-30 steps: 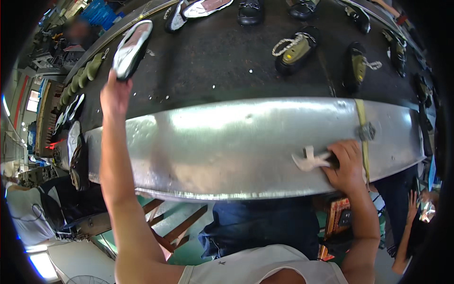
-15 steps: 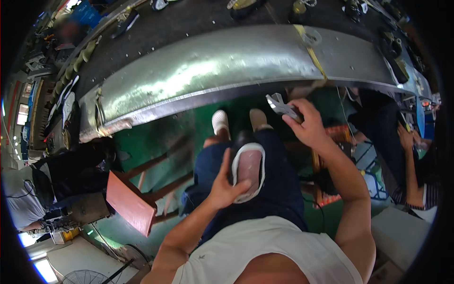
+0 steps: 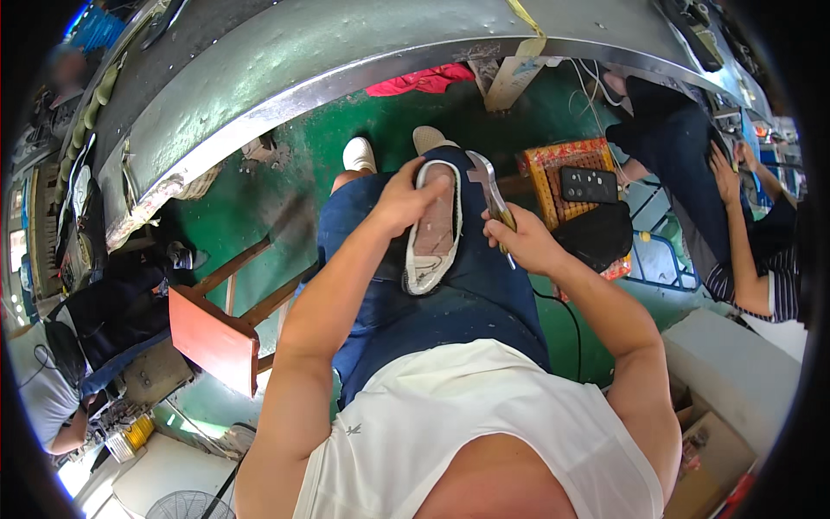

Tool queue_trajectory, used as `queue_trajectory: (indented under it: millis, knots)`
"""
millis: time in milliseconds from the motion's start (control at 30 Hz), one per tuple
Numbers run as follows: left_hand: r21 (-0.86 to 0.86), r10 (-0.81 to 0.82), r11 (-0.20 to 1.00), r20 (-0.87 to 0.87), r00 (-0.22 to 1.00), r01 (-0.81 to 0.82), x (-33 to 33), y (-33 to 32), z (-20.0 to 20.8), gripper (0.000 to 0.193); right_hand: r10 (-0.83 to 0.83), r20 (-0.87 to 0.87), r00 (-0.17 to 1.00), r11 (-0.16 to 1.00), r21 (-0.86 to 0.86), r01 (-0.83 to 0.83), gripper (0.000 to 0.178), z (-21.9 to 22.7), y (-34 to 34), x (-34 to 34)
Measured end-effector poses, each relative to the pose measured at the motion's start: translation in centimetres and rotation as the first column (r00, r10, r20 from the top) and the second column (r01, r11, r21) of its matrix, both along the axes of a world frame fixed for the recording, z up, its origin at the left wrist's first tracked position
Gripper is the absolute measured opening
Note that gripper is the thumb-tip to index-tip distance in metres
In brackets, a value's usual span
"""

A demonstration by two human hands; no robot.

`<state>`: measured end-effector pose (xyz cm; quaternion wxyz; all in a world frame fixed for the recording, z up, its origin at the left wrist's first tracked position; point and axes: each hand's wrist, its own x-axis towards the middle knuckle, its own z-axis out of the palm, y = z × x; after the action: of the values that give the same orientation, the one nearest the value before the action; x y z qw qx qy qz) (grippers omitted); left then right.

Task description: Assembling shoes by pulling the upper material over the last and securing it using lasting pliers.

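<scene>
Clear of bench edge point(image 3: 285, 99), left hand point(image 3: 405, 199) on shoe point(image 3: 434, 232), tool point(image 3: 494, 195) beside

No words or numbers readable anywhere in view. Small dark emblem point(image 3: 353, 429) on chest of person's white top point(image 3: 458, 376); no letters legible in it. Faint marks on pinkish insole point(image 3: 435, 223) of white-rimmed shoe point(image 3: 424, 275); too small to tell whether print. Pale spots on black flat device point(image 3: 590, 185); whether lettering, cannot tell.
</scene>
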<state>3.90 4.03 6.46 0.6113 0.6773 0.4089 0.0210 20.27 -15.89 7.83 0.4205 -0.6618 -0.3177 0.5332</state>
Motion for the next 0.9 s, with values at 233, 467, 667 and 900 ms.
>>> queue_trajectory:
  millis: [233,467,667,900]
  knots:
    - [0.094,0.000,0.994,0.492,0.871,-0.053,-6.5,-3.1,5.7,0.092,0.031,0.145,0.989,0.995,0.089,-0.044,0.028,5.1,1.5,-1.0]
    - [0.300,0.011,0.939,0.464,0.886,-0.169,-8.1,-2.6,4.8,0.072,0.260,0.128,0.957,0.955,0.115,-0.275,0.028,8.4,2.1,-2.7]
    - [0.289,0.057,0.932,0.477,0.877,-0.218,-8.1,-0.3,1.7,0.049,0.466,-0.069,0.882,0.878,-0.088,-0.471,0.029,7.3,3.8,-3.7]
    - [0.103,0.162,0.966,0.481,0.862,-0.239,-8.4,-0.1,0.8,0.046,0.422,-0.049,0.905,0.904,-0.056,-0.424,0.023,4.4,5.9,-4.2]
